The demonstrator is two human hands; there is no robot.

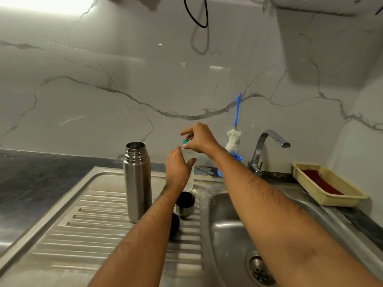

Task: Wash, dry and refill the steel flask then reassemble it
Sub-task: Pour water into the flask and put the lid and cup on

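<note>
The steel flask (137,181) stands upright and uncapped on the ribbed drainboard (87,220). Right of it my left hand (178,166) grips the body of a clear plastic water bottle (190,179) that stands at the back of the drainboard. My right hand (199,138) pinches the bottle's teal cap (185,141) from above. The flask's steel cup lid (185,204) stands just in front of the bottle. A black stopper (174,224) lies beside my left forearm, partly hidden by it.
The sink basin (232,235) with its drain lies at the right, under my right forearm. Behind it stand a chrome tap (267,148) and a blue-handled bottle brush (235,131). A cream basket (327,183) holding something red sits at the far right.
</note>
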